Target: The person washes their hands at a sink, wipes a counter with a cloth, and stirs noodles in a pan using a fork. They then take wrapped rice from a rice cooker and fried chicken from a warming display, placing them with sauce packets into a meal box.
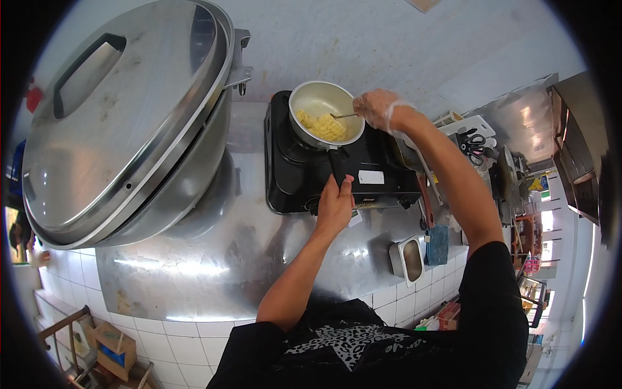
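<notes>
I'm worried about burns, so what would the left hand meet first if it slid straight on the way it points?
Probably the near side of the pot, at the end of the handle the left hand grips; this single view leaves exact heights unclear.

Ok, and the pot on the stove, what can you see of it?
The pot is round and open, with a cream inside, a metallic-looking rim and one black handle pointing towards the wearer. It sits over the left side of the black stove; whether its base rests flat is hidden. Yellow, noodle-like food covers part of its bottom. The left hand grips the handle; the right hand holds a thin utensil into it.
</notes>
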Tool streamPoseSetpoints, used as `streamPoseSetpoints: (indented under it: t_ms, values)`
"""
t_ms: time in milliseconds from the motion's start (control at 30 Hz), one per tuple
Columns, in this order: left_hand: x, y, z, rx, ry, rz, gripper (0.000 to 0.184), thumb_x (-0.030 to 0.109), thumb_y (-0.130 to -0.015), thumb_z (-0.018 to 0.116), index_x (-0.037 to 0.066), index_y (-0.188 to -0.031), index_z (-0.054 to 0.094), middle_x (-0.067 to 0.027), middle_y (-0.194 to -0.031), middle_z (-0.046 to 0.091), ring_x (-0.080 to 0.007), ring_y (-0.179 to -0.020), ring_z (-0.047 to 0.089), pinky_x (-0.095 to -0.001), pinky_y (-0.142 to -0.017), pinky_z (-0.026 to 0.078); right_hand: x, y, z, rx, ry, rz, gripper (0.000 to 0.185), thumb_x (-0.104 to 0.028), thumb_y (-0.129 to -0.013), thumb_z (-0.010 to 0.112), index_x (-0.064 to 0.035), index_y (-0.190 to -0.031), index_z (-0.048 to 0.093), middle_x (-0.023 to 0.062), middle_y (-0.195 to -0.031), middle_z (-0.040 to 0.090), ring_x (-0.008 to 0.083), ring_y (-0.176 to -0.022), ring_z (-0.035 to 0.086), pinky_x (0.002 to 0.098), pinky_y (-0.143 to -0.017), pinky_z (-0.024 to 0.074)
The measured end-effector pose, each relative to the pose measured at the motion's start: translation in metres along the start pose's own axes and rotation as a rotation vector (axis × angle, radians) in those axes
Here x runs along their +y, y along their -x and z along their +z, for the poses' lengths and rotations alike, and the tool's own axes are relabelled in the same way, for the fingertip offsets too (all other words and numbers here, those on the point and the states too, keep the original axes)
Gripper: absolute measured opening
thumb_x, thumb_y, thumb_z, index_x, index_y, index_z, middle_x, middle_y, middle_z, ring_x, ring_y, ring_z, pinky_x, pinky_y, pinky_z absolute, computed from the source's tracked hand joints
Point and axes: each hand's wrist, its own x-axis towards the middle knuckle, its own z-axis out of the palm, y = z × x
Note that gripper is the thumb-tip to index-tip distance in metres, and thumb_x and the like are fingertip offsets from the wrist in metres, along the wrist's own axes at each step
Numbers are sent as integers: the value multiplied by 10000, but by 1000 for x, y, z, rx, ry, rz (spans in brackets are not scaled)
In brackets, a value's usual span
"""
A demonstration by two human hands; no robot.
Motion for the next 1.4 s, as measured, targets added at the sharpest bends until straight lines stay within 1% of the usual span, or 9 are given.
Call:
streamPoseSetpoints:
  t_ms: [100,200,400,700,900,1000,1200,1300,1400]
  values:
    - [-1,0,1,12,19,0,227,189,-1049,422,20,-1092,567,-14,-646,514,-100,-602,485,-286,-597,394,-16,31,-5,82,273,-79,167,-133,-886,571,-62,-1004,665,158,-911,697,353,-886,675,446,-779,527]
    - [1,1,1,3,29,0,217,190,-1046,438,22,-1091,568,-13,-646,512,-98,-597,489,-287,-581,393,-17,53,-8,104,362,-78,200,-98,-874,560,-67,-1048,653,158,-944,701,343,-913,682,446,-786,533]
    - [-3,1,5,26,57,-2,190,174,-1036,461,24,-1076,569,-14,-641,508,-96,-586,496,-282,-548,385,-9,54,2,97,389,-130,219,-66,-840,596,-74,-1046,670,157,-989,706,339,-945,688,429,-812,548]
    - [-13,-1,8,63,87,7,161,162,-977,560,12,-1033,573,-37,-673,566,-123,-596,555,-307,-565,448,-19,26,-4,132,403,61,144,-97,-861,633,-75,-958,737,161,-1007,729,315,-967,710,401,-816,566]
    - [2,7,9,88,40,-43,223,154,-962,582,-10,-1113,573,-29,-697,574,-111,-616,553,-286,-585,448,-16,6,24,124,466,-36,156,-129,-864,652,-78,-981,741,145,-1019,734,291,-989,712,374,-826,565]
    - [-3,9,8,63,34,-59,211,177,-977,568,61,-1153,562,8,-756,552,-64,-658,512,-243,-558,380,-11,15,10,84,428,30,180,-125,-878,599,-85,-996,730,165,-1052,716,304,-1002,701,401,-822,567]
    - [-1,12,11,88,-22,-33,261,181,-977,567,45,-1200,556,0,-747,555,-68,-653,511,-237,-564,386,-15,16,27,81,410,-38,172,-115,-857,663,-82,-1005,744,132,-1081,726,280,-995,710,373,-822,565]
    - [-3,11,10,99,-27,-25,278,187,-962,590,3,-1167,551,-24,-745,585,-96,-651,551,-274,-595,443,-15,22,17,74,413,-10,171,-115,-863,647,-77,-1001,742,145,-1086,723,284,-993,710,377,-814,566]
    - [-3,12,8,88,-24,-51,270,192,-969,581,9,-1165,546,-26,-749,590,-93,-650,543,-265,-589,437,-18,30,10,183,355,-20,168,-111,-866,635,-73,-991,740,157,-1078,721,288,-997,709,379,-814,566]
